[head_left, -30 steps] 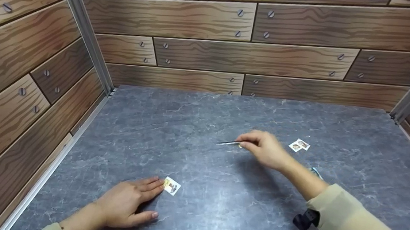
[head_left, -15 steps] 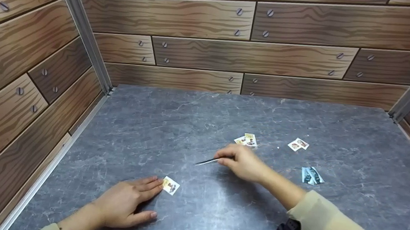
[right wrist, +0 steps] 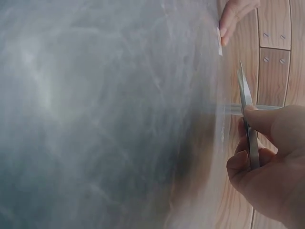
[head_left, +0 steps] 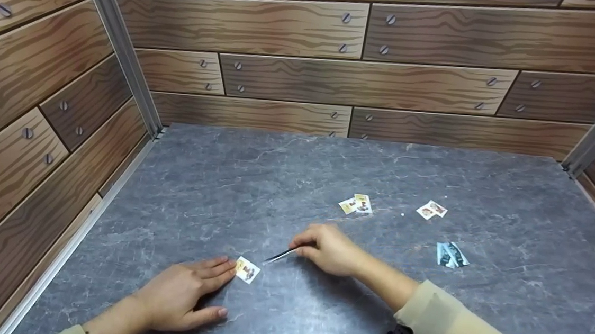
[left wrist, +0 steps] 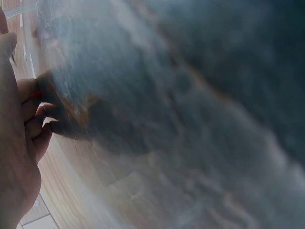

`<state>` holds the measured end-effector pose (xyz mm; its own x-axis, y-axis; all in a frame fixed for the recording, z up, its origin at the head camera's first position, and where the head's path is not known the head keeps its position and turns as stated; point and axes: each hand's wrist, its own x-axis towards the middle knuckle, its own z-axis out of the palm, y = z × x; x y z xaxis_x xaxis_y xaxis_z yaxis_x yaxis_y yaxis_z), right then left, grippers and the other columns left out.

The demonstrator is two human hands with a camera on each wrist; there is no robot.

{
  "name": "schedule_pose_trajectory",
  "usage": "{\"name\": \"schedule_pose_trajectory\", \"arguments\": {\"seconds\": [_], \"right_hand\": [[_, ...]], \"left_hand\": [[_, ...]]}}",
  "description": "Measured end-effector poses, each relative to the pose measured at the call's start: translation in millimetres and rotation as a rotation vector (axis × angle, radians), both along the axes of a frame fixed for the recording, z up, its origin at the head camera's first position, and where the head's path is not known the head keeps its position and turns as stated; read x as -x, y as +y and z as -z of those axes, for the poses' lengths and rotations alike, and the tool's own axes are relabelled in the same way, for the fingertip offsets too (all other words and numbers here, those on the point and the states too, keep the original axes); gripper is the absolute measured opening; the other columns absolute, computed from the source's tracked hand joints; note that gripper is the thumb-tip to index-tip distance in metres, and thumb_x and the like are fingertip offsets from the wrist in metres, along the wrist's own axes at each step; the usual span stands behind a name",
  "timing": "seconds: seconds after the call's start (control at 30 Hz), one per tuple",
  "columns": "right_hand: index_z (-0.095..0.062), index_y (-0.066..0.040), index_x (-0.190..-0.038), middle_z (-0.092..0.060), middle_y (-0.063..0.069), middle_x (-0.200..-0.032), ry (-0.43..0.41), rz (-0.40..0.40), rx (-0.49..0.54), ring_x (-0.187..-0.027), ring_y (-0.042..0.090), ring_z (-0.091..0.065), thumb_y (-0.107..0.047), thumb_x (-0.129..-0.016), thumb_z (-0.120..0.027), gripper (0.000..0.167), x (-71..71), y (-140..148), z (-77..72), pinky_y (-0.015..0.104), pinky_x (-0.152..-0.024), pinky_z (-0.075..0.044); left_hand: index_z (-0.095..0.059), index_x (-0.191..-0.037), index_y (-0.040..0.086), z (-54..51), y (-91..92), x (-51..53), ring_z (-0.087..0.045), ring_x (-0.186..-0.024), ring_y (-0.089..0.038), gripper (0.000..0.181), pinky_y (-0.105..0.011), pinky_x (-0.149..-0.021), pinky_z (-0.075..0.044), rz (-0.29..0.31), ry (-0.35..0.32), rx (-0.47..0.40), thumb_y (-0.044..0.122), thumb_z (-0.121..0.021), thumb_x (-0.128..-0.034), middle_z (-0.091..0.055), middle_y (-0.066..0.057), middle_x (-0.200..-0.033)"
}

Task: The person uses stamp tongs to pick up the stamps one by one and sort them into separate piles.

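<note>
My left hand [head_left: 184,296] rests flat on the table, its straight fingertips touching the left edge of a small white paper piece [head_left: 248,271] with a yellow and brown picture, perhaps a stamp. In the left wrist view the fingers are seen from the side; the paper cannot be made out. Thumb and fingers of my right hand [head_left: 328,250] pinch a pair of slim metal tweezers [right wrist: 249,119]. Their tips point at the paper's right side, a short way off, with nothing visible between them. The right wrist view shows the paper only as a thin white edge.
Farther back lie two overlapping yellow-and-white paper pieces [head_left: 362,204]. To their right is a pair with reddish-brown pictures [head_left: 427,211]. Two bluish pieces [head_left: 449,255] lie nearer on the right. Wood-patterned walls [head_left: 288,76] enclose the grey marbled table [head_left: 222,182].
My right hand has moved left and nearer with the tweezers, from beside the yellow pair to beside the single paper. The yellow and bluish pieces have come into full view. My left hand stays still.
</note>
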<state>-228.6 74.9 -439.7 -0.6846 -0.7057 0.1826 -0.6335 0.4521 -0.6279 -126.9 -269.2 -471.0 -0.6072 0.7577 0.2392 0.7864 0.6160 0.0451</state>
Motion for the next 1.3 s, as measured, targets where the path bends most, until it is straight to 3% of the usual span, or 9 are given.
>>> {"name": "schedule_pose_trajectory", "arguments": {"seconds": [0.2,0.57,1.3], "right_hand": [[-0.084,-0.009,-0.105,-0.075,0.002,-0.098,-0.003,-0.006,-0.013,-0.091,0.014,-0.065,-0.006,-0.096,-0.075,0.013,-1.3,-4,4.7,0.034,-0.083,-0.054],[-0.084,-0.011,-0.106,-0.077,0.002,-0.102,0.004,0.007,-0.061,-0.098,0.022,-0.071,-0.008,-0.096,-0.075,0.014,-1.6,-9,6.5,0.043,-0.090,-0.057],[-0.084,-0.011,-0.105,-0.077,0.002,-0.100,0.005,0.002,-0.038,-0.097,0.022,-0.070,-0.007,-0.096,-0.075,0.013,-1.2,-17,9.6,0.042,-0.091,-0.056]], "left_hand": [[-0.059,-0.151,0.004,0.7,-0.3,-0.7,-0.056,-0.142,-0.030,0.068,-0.047,-0.108,-0.053,-0.004,-0.003,0.007,0.055,-0.056,-0.1061,-0.058,-0.010,-0.154],[-0.060,-0.150,0.004,0.0,-1.0,-2.1,-0.056,-0.141,-0.030,0.067,-0.046,-0.106,-0.055,-0.011,-0.009,-0.008,0.055,-0.058,-0.1054,-0.058,-0.010,-0.154],[-0.059,-0.152,0.005,-0.2,-0.5,-1.1,-0.055,-0.142,-0.029,0.068,-0.046,-0.108,-0.054,-0.022,-0.029,0.022,0.056,-0.054,-0.1068,-0.056,-0.009,-0.156]]}}
